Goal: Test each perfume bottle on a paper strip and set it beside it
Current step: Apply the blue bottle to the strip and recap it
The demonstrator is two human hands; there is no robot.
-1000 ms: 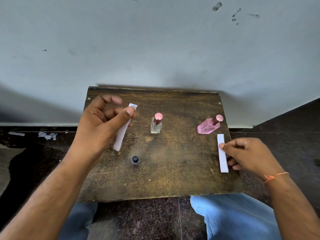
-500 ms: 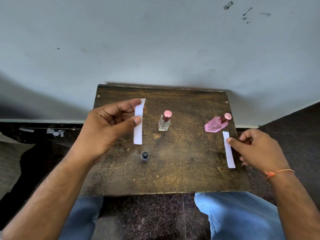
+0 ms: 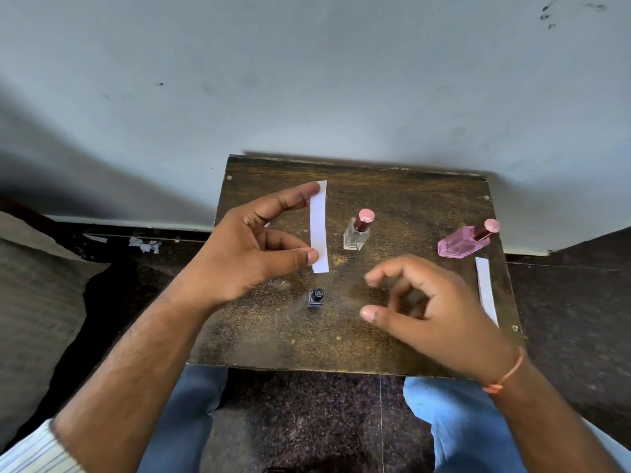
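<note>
A person sits at a small brown desk [image 3: 426, 353] by a pale wall. The left hand [image 3: 246, 254] pinches a white paper strip [image 3: 319, 227] between the thumb and fingers and holds it up straight, above the far left part of the desk. The right hand [image 3: 433, 308] hangs over the middle of the desk with its fingers loosely bent and holds nothing. It looks a bit blurry. A clear bottle [image 3: 356, 232] with a pink cap stands just to the right of the held strip. A tiny dark bottle [image 3: 316, 298] stands on the near side, below the strip. A pink bottle [image 3: 466, 242] lies tilted on the far right, and a second paper strip [image 3: 486, 290] lies flat just near of it, by the right edge of the desk. That pair looks done, so the clear bottle or the tiny dark one is likely next. The free hand is close to both, and it could bump one and tip it over, because they are small and light. The tiny one would be hard to grab well. If the spray points the wrong way, it could miss the strip and wet the fingers. The strip is thin, so it could bend or slip out of the pinch.
</note>
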